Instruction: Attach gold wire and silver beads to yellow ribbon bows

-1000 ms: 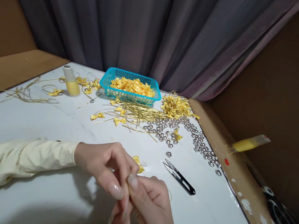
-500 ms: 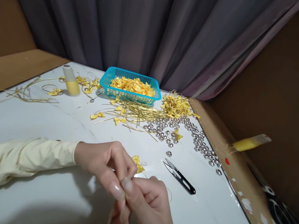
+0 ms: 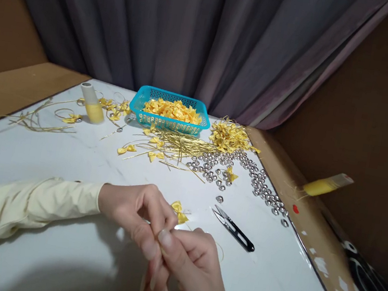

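Observation:
My left hand and my right hand meet low in the middle of the view, thumbs and fingertips pinched closely together. Whatever lies between the fingertips is hidden. Just beyond the knuckles shows a yellow ribbon bow, partly covered by the left fingers. A thin gold cord curves out from behind my right hand; I cannot tell whether it joins the bow. Thread snips with black handles lie to the right of the hands, and a single silver bead sits above them.
A turquoise basket of yellow bows stands at the back. Before it lie gold cords, a heap of corded bows and scattered silver beads. Yellow-filled bottles stand left and right; large scissors lie at far right.
My left thumb has bent and shifted slightly against the right fingers. Both hands stay pinched in the same place, and the things on the table lie as before.

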`<state>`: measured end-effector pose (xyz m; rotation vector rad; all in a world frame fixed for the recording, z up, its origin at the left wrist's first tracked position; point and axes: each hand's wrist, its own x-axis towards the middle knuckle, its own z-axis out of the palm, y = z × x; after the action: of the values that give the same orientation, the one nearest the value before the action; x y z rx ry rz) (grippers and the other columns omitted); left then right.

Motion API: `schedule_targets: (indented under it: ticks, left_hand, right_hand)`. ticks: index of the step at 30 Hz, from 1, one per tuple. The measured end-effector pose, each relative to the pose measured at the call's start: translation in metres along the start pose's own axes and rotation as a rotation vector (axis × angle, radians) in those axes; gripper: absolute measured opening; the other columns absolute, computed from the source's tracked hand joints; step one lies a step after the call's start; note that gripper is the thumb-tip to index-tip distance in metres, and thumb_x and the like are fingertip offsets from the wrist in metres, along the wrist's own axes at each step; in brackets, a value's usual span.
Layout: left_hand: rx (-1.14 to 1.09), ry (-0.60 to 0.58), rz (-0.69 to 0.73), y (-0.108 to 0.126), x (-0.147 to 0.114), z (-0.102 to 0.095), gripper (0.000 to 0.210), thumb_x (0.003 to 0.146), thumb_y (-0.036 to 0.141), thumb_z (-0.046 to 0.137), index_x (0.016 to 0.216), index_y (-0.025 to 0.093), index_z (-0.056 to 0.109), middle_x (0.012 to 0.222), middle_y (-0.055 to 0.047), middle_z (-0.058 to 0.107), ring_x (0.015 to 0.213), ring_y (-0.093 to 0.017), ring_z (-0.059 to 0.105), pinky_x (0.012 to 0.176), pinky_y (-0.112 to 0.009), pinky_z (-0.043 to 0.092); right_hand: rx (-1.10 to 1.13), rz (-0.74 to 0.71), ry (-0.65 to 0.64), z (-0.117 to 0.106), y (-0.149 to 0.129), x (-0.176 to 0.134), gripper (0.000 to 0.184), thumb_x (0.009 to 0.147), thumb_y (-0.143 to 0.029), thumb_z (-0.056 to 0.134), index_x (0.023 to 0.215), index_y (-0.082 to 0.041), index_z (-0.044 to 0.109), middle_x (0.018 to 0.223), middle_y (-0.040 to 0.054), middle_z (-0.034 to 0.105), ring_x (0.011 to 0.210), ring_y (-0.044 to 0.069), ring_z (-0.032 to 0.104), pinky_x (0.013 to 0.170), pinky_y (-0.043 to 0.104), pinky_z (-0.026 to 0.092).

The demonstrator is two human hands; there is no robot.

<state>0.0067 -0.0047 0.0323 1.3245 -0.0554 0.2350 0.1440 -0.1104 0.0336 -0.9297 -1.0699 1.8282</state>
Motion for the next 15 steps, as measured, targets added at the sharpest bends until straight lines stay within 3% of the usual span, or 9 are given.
schedule_targets:
  ticks: [7,10,13,15]
  left_hand:
    - [0.245,-0.054,0.031,0.011,0.000,0.002,0.025,0.078,0.039,0.065,0.088,0.019,0.076,0.071,-0.007,0.064,0.059,-0.014,0.055,0.058,-0.023,0.045]
    - [0.499,-0.047,0.149,0.017,-0.001,0.005,0.033,0.083,0.034,0.054,0.109,0.019,0.069,0.070,-0.008,0.065,0.060,-0.017,0.057,0.060,-0.025,0.046]
    - [0.730,0.046,0.303,0.015,-0.003,0.010,0.058,0.080,0.023,0.050,0.137,0.015,0.042,0.072,-0.007,0.065,0.060,-0.017,0.057,0.059,-0.025,0.046]
    - [0.842,0.021,0.317,0.009,-0.003,0.014,0.075,0.076,0.019,0.048,0.145,0.011,0.019,0.081,-0.007,0.068,0.068,-0.017,0.061,0.063,-0.024,0.048]
  right_hand:
    - [0.060,-0.003,0.010,-0.002,0.007,0.000,0.059,0.083,-0.062,0.045,0.048,-0.014,0.050,0.031,-0.0044,0.038,0.025,0.003,0.032,0.028,0.015,0.021]
    - [0.161,-0.080,0.036,-0.002,0.007,-0.002,0.062,0.082,-0.069,0.037,0.063,-0.013,0.058,0.038,-0.0001,0.051,0.026,0.005,0.038,0.027,0.015,0.022]
    - [0.211,-0.210,0.123,0.000,0.005,-0.003,0.051,0.072,-0.066,0.058,0.078,-0.015,0.057,0.052,0.0021,0.062,0.031,0.007,0.047,0.028,0.014,0.029]
    - [0.164,-0.249,0.258,0.003,0.003,-0.004,0.043,0.061,-0.050,0.076,0.079,-0.017,0.055,0.058,-0.0008,0.062,0.036,0.006,0.048,0.033,0.014,0.034]
